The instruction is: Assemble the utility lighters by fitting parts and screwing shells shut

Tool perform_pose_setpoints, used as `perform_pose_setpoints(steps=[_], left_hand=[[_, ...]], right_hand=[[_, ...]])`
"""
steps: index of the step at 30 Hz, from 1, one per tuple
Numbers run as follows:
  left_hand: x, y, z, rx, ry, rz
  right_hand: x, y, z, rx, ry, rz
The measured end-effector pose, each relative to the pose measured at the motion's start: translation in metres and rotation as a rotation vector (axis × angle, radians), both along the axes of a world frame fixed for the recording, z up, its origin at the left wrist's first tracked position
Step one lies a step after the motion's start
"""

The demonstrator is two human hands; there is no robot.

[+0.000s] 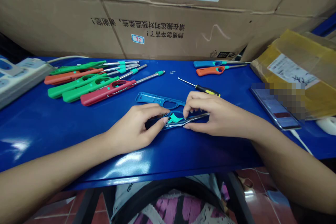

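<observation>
An opened blue gas lighter (177,124) lies low over the table in front of me, its inner parts showing: a teal trigger (173,118), thin wires and a metal tube (201,116). My left hand (136,126) pinches its handle end between thumb and fingers, close to the trigger. From the other side my right hand (217,112) has thumb and bent fingers closed around the part where the tube meets the body. The fingers cover some of the lighter. Just beyond it rests a loose blue half shell (149,98), hollow side up.
Several green, orange and red lighters (107,89) lie at left, beside a white power strip (23,75). A hook-tipped screwdriver (206,90) is near my right hand. Two more lighters (211,71), a phone (275,108) and a taped parcel (296,70) sit right; a large carton (78,24) stands behind.
</observation>
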State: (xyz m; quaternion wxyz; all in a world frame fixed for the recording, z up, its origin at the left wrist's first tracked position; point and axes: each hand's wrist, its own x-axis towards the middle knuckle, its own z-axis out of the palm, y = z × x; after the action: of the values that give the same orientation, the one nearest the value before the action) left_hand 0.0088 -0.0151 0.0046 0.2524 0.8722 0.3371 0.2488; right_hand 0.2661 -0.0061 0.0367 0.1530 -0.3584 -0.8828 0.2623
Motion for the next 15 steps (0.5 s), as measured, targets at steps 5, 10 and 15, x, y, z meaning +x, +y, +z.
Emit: perform_pose_setpoints(steps=[5,10,15], left_hand=[[0.0004,0.0017,-0.0017,-0.031,0.0,0.034],[0.0005,0.0021,-0.0024,-0.039,-0.016,0.044],[0.0007,0.0012,-0.0022,-0.048,-0.015,0.046]], right_hand=[[-0.0013,0.0002,-0.0008,0.016,-0.022,0.036],[-0.0033,-0.0013,0.0004,0.074,-0.026,0.038],[-0.0048,-0.002,-0.0013,0.036,-0.013,0.047]])
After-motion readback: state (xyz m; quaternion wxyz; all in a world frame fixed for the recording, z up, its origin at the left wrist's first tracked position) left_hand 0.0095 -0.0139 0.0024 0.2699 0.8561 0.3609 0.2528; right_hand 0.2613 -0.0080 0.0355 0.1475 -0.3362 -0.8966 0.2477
